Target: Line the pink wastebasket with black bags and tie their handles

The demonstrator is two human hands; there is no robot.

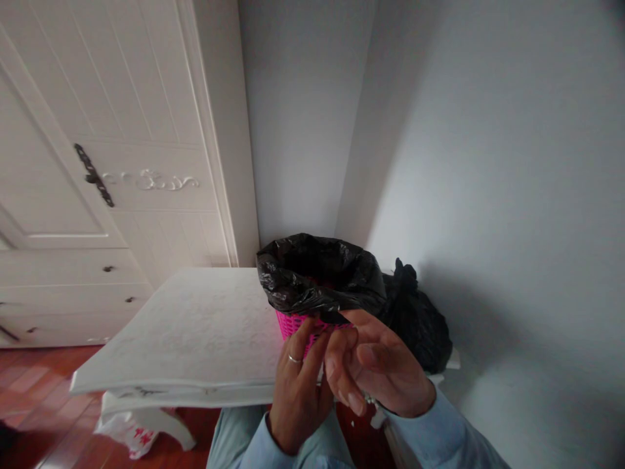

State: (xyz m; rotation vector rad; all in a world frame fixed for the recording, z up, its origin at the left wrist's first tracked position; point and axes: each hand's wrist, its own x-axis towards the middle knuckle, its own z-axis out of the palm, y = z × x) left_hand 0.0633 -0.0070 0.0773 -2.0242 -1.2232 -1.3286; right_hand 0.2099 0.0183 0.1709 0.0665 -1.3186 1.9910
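A black plastic bag (368, 270) lines a pink openwork basket (288, 324), its mouth wide and its edge folded down over the rim. My left hand (300, 384), with a ring on one finger, is at the near side of the basket, its fingertips closed on the hanging edge of the bag. Close beside it, my right hand (385, 368) has curled fingers at the same edge. A dark bit of plastic stretches between the two hands. Some fingertips are hidden, and the inside of the bag is dark.
The basket stands on a white table (195, 332). A knotted black bag (424, 326) sits to its right, by the grey wall (512, 195). A white wardrobe (161, 111) rises at the left. Under the table, a white bag with red print (129, 433) lies near the reddish floor.
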